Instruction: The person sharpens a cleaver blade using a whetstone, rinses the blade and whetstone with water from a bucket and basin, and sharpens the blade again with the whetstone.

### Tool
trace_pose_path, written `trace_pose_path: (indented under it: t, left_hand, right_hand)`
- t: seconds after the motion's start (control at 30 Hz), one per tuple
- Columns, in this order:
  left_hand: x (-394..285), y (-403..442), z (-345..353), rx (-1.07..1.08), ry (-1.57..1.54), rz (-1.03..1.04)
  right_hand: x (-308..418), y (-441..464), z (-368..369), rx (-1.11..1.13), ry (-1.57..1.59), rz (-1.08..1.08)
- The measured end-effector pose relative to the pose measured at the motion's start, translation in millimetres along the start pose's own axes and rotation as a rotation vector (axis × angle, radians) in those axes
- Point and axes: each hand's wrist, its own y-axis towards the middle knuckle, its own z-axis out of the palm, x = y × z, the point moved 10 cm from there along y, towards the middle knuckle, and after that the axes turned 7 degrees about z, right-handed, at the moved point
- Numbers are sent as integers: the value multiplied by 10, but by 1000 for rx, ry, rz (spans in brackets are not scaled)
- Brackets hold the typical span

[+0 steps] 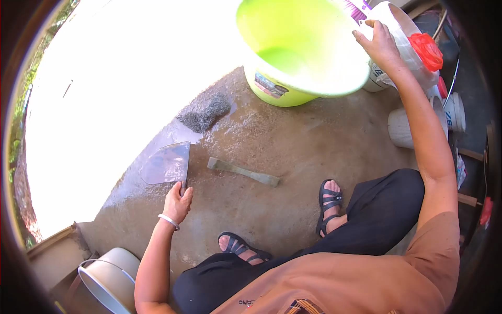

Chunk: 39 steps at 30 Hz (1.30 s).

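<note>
My left hand [178, 205], with a pale bangle at the wrist, is closed around the dark handle of a cleaver [168, 163]. Its broad, shiny blade is just above or on the wet floor; I cannot tell which. To the right of the blade lies a worn greenish-grey whetstone [243, 171], narrower in its middle. My right hand [380, 46] reaches to the far right with thumb and fingers apart, by the rim of a big lime-green basin [282, 99] and a white bucket [400, 21]. Whether its fingertips touch something white there is unclear.
A dark grey wet clump [205, 114] sits on the concrete floor beyond the cleaver. A red plastic bag [425, 51] hangs at the white bucket, with a ribbed white container [401, 129] below. A pale bucket [112, 277] tilts at lower left. My sandalled feet [330, 201] are close by.
</note>
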Motion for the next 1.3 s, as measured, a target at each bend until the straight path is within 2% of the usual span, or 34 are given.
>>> trace_pose_path:
  t: [0.03,0.07,0.13,0.2,0.27,0.3,0.37,0.47,0.5,0.57,0.67,0.7,0.87,1.07,1.1,1.2,1.23,1.3]
  left_hand:
    - [-83,3,-27,-23,91,4]
    - [-106,51,6,-19,109,-7]
    - [-419,187,64,-42,322,248]
    - [-804,235,250,-16,432,292]
    - [-1126,300,443,25,602,325]
    - [-1153,360,471,11,588,309]
    - [-1283,425,651,26,706,450]
    - [-1233,507,773,54,733,397]
    - [-1229,529,802,74,730,385]
    - [-1205,617,875,96,751,339]
    - [-1167,757,1005,114,749,322]
    - [-1157,795,1051,109,738,337]
    - [-1114,893,1121,96,718,372]
    - [-965,926,1060,127,787,282]
    - [-909,915,1053,157,839,236]
    - [-900,877,1069,138,831,279]
    - [-870,879,1093,139,828,274]
    - [-930,899,1143,133,830,341]
  right_hand:
    - [-186,-11,122,-1,2,22]
    - [-405,-89,456,214,197,164]
    - [-435,-513,873,702,650,537]
    - [-432,-471,1056,753,841,520]
    - [-536,-347,1144,721,1012,514]
    - [-596,-277,1143,655,983,493]
    - [-600,-128,1048,590,967,427]
    - [-610,241,707,555,1078,322]
    - [-423,209,514,564,1076,320]
    - [280,61,-265,334,1087,90]
    - [624,-43,-398,292,1048,32]
    - [721,-86,-452,222,661,-75]
    - [1256,-393,-650,198,862,-16]
    - [1736,-650,-640,374,920,-114]
    - [1929,-872,-962,159,830,-254]
    - [2006,-872,-937,210,762,-290]
    - [1993,-836,-936,215,764,-292]
    - [1800,-641,-733,358,853,-121]
